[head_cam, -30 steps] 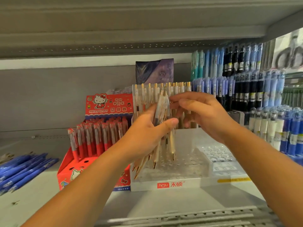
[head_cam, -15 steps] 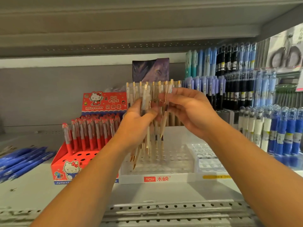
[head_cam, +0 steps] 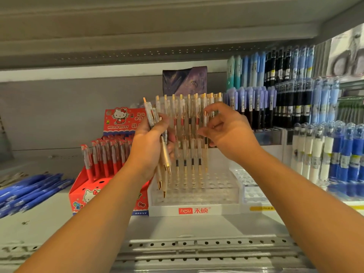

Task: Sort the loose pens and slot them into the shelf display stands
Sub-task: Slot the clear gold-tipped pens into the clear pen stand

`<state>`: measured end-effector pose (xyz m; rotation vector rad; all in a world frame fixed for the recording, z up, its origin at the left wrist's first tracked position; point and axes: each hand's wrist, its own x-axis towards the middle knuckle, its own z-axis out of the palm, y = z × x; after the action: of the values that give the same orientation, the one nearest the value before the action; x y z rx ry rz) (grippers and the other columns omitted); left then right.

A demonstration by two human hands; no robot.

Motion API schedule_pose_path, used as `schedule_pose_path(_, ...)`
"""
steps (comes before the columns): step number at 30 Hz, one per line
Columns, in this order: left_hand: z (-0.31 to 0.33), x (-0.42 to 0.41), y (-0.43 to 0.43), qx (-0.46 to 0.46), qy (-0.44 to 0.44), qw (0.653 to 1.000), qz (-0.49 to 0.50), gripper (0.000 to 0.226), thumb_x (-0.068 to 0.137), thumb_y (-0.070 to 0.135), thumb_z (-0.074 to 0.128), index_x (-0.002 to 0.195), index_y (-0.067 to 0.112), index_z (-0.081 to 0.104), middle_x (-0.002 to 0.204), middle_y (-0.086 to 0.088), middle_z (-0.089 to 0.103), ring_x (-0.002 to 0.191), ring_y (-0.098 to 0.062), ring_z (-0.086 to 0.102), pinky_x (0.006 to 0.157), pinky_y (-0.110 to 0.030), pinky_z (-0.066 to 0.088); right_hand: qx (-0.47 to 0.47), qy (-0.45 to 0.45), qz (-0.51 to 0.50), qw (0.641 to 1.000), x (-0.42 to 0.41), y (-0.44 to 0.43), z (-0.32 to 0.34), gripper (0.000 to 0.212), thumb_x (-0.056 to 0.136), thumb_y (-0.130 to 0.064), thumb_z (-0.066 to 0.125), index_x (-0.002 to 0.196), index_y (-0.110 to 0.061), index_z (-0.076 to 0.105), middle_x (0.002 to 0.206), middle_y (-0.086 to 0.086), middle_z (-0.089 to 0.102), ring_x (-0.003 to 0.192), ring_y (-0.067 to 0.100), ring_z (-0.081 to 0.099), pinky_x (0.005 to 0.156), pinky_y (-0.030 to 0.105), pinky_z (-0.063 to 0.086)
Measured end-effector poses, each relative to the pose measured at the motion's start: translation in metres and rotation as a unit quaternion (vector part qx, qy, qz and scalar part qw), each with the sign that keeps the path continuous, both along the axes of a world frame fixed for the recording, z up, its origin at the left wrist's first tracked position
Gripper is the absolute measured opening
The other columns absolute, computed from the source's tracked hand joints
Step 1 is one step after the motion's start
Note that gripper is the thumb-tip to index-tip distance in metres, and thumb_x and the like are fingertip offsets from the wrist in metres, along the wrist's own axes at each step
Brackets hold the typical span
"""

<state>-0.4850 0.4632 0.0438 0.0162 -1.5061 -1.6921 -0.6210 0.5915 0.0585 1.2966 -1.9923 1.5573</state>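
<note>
Currently, the left hand (head_cam: 149, 146) is curled round a loose bundle of frosted-white plastic pens with gold tips and clips (head_cam: 165, 154). It holds them in front of the left end of the clear acrylic display stand with the red-and-white label (head_cam: 194, 210), which stands mid-way along the grey metal shelf (head_cam: 177, 226), set back from its front edge. The right hand (head_cam: 230, 134) pinches a single pen of the same kind (head_cam: 205, 123) by its upper barrel between thumb and forefinger, among the stand's rear rows. This pen's long axis is near vertical, gold push-button up and writing tip down; the tip is hidden, so seating cannot be confirmed. The bundle leans slightly, tops to the left, tips down toward the stand's front left corner. Recommended procedure: hold the pen plumb over a free hole beside the filled rows, lower it straight, and release only once it stands unaided. Hold the bundle clear of seated pens.
</note>
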Motion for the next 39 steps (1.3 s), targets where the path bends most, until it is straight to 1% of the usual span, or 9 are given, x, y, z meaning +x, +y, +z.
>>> schedule_pose_path(6,-0.003,0.001,0.002,-0.036,-0.016,0.999,0.004,0.009,0.097,0.027,0.059,0.09,0.032,0.063,0.061,-0.003,0.057,0.04,-0.015,0.045,0.038,-0.025,0.039,0.067,0.081,-0.043,0.993,-0.001,0.006,-0.006,0.038,0.079,-0.033,0.082,0.11,-0.029,0.06,0.07,-0.003,0.064,0.06,0.011,0.064,0.065,0.036,0.061)
schedule_pose_path(9,-0.004,0.001,0.002,-0.045,-0.02,0.999,-0.002,0.005,0.098,0.029,0.057,0.095,0.03,0.061,0.063,-0.003,0.057,0.042,-0.015,0.046,0.04,-0.025,0.039,0.112,0.046,-0.054,0.991,0.001,0.009,0.0,0.039,0.079,-0.036,0.08,0.111,-0.027,0.059,0.069,-0.003,0.067,0.052,0.006,0.065,0.067,0.033,0.061)
schedule_pose_path(14,-0.007,-0.001,-0.002,-0.076,-0.032,0.997,-0.008,0.012,0.099,0.03,0.055,0.091,0.034,0.063,0.068,-0.005,0.056,0.047,-0.014,0.048,0.043,-0.029,0.039,0.229,-0.041,-0.014,0.972,0.004,0.013,0.003,0.034,0.085,-0.022,0.075,0.115,-0.025,0.059,0.087,0.0,0.068,0.062,0.014,0.072,0.062,0.029,0.06)
schedule_pose_path(23,-0.013,-0.005,-0.006,-0.149,-0.069,0.986,0.006,0.01,0.09,0.047,0.058,0.1,0.045,0.061,0.072,0.0,0.057,0.05,-0.006,0.052,0.048,-0.024,0.042,0.23,-0.02,-0.026,0.973,-0.002,0.012,-0.003,0.033,0.083,-0.025,0.078,0.102,-0.028,0.052,0.076,0.001,0.067,0.053,0.012,0.07,0.052,0.024,0.048)
schedule_pose_path(26,-0.013,-0.006,-0.006,-0.163,-0.074,0.984,0.004,0.013,0.089,0.048,0.058,0.101,0.043,0.061,0.073,-0.001,0.057,0.051,-0.006,0.051,0.049,-0.022,0.042,0.251,0.022,-0.056,0.966,0.0,0.017,-0.001,0.037,0.079,-0.038,0.079,0.101,-0.03,0.051,0.074,0.0,0.067,0.055,0.012,0.069,0.055,0.029,0.052)
schedule_pose_path(30,-0.013,-0.008,-0.003,-0.174,-0.081,0.981,0.001,0.016,0.088,0.048,0.059,0.102,0.042,0.061,0.073,-0.001,0.06,0.052,-0.006,0.052,0.051,-0.024,0.042,0.131,0.129,-0.08,0.98,0.003,0.019,-0.007,0.031,0.083,-0.054,0.069,0.102,-0.034,0.054,0.071,-0.004,0.062,0.061,0.013,0.059,0.056,0.034,0.054)
schedule_pose_path(33,-0.013,-0.008,-0.002,-0.195,-0.086,0.977,-0.018,0.028,0.091,0.046,0.06,0.116,0.035,0.058,0.073,0.002,0.062,0.052,-0.004,0.056,0.051,-0.021,0.045,-0.008,0.075,0.103,0.992,0.015,0.012,-0.008,0.033,0.091,-0.028,0.066,0.122,-0.034,0.055,0.081,-0.006,0.064,0.061,0.01,0.058,0.055,0.025,0.051)
schedule_pose_path(36,-0.012,-0.008,0.001,-0.217,-0.103,0.971,-0.012,0.064,0.08,0.053,0.066,0.135,0.026,0.049,0.082,0.005,0.064,0.064,-0.007,0.06,0.058,-0.025,0.047,-0.031,0.002,0.231,0.972,0.026,0.006,-0.01,0.039,0.095,-0.007,0.056,0.129,-0.025,0.056,0.082,-0.017,0.066,0.057,0.0,0.058,0.05,0.013,0.046)
schedule_pose_path(39,-0.012,-0.008,0.001,-0.234,-0.081,0.968,-0.028,0.041,0.081,0.042,0.07,0.119,0.042,0.057,0.083,0.014,0.07,0.073,-0.004,0.066,0.057,-0.019,0.051,-0.017,-0.057,0.235,0.97,0.028,0.006,-0.009,0.037,0.097,-0.017,0.055,0.131,-0.031,0.059,0.077,-0.007,0.063,0.054,0.009,0.052,0.045,0.027,0.046)
